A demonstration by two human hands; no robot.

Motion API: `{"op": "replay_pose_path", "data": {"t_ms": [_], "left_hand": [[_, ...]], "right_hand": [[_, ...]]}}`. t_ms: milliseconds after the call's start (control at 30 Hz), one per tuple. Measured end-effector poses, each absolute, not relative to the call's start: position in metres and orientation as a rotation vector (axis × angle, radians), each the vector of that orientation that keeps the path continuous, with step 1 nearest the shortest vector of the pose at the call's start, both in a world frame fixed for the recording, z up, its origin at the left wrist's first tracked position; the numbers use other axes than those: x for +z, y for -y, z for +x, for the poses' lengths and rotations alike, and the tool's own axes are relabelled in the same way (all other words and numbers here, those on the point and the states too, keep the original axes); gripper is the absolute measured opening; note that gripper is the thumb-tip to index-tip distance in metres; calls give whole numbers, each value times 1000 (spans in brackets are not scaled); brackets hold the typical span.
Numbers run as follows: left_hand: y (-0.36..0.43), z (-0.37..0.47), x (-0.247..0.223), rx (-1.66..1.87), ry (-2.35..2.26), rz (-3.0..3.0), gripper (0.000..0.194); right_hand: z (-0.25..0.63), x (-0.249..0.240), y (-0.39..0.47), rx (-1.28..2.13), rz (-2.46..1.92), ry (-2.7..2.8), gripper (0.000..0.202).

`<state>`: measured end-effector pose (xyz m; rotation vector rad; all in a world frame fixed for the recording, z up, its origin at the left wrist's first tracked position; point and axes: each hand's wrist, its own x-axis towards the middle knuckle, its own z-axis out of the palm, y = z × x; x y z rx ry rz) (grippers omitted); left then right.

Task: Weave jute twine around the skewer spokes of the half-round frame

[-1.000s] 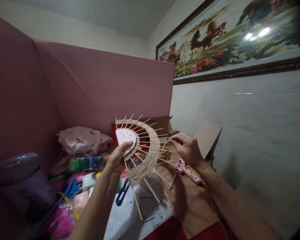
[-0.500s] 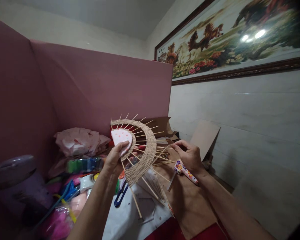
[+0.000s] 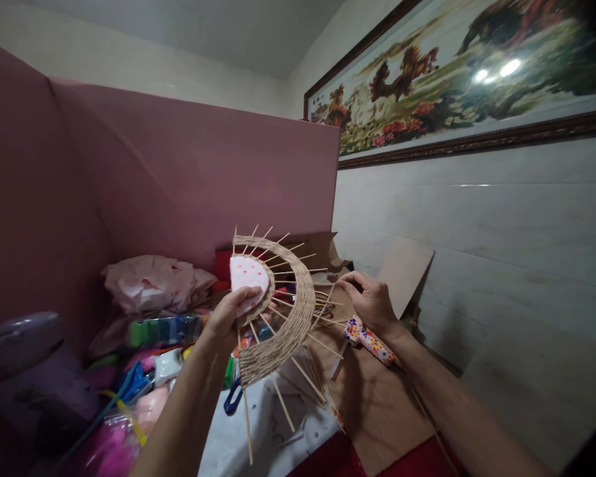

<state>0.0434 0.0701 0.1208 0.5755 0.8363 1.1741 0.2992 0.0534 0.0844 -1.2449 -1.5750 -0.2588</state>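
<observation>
My left hand grips a half-round woven piece by its centre, thumb on the white spotted pad. Thin wooden sticks fan out from that pad, and a wide band of twisted twine is woven across them. At the band's right side, my right hand pinches a loose strand of the twine between thumb and fingertips. Just below that hand lies a glue gun with a colourful flowered body.
Brown cardboard covers the right of the work surface, with loose sticks beside it. Bags of coloured material, a crumpled pink wrapper and blue-handled scissors lie left. A pink panel stands behind.
The woven piece has turned clockwise in my left hand, its lower sticks swinging left and down. My right hand has shifted slightly left and up, still pinching the strand.
</observation>
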Motion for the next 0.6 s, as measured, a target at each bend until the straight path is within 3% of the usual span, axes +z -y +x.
{"op": "replay_pose_path", "data": {"t_ms": [600], "left_hand": [[-71,41,117,930,-866,1012,19]], "right_hand": [[287,92,-54,-417,-1297,1708,16]]}}
